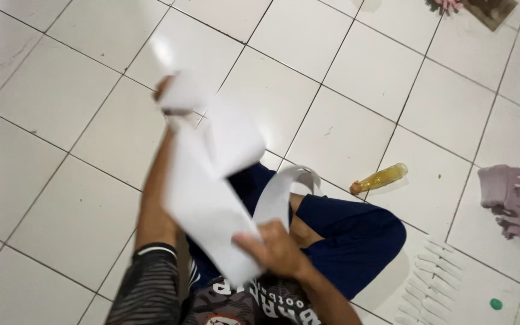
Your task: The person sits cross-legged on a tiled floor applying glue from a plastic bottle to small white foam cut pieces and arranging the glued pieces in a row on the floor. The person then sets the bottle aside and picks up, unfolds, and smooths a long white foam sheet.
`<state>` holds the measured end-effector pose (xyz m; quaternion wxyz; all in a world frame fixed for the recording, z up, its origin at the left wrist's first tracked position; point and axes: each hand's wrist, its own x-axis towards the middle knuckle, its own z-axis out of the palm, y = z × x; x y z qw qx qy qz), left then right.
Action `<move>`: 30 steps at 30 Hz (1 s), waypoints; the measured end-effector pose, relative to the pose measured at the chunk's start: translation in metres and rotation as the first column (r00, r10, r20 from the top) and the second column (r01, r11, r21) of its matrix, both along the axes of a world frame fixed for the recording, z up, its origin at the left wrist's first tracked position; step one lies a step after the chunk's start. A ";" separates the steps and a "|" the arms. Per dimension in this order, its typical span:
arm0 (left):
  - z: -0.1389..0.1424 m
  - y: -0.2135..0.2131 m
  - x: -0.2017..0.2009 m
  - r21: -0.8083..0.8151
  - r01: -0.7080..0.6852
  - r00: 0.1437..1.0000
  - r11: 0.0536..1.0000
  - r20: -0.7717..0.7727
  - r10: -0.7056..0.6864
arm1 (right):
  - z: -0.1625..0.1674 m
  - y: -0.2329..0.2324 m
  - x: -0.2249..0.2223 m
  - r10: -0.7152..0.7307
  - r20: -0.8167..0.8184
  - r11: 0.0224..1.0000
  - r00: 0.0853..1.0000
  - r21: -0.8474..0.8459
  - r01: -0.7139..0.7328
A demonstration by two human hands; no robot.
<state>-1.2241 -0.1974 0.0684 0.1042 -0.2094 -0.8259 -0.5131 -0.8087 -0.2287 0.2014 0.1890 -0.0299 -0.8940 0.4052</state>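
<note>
Your right hand (278,250) had its grip pinched on the lower corner of the white paper sheet (209,192), and your left hand (173,96) had its grip closed over the top edge, holding it stretched and blurred above your crossed legs. The sheet looked creased and curling, with a narrow strip (284,186) looping off one side. Judging by that, the folding or tearing was only partly done, while cut white pieces (434,277) lay on the floor (61,90) beside a yellow bottle (380,179).

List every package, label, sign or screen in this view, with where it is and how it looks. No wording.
Glue bottle: lying on the floor tiles, right of the knee; slim, clear yellowish, no label readable.
Shirt print: bottom edge, below the right hand; pale lettering on dark cloth.
No signs or screens show.
</note>
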 end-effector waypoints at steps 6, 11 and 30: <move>0.056 -0.062 -0.101 -0.072 -0.110 0.994 0.991 -0.024 0.108 | -0.037 0.041 0.047 -0.376 0.545 0.461 0.749 -0.591 0.662; 0.105 -0.095 -0.124 -0.097 -0.300 0.949 0.949 -0.131 0.286 | -0.057 0.075 0.068 -0.529 0.403 0.629 0.747 -0.405 0.663; 0.091 -0.187 -0.101 -0.660 -0.152 0.897 0.736 -0.404 -0.177 | -0.017 0.074 0.010 -0.538 0.329 0.750 0.776 -0.234 0.619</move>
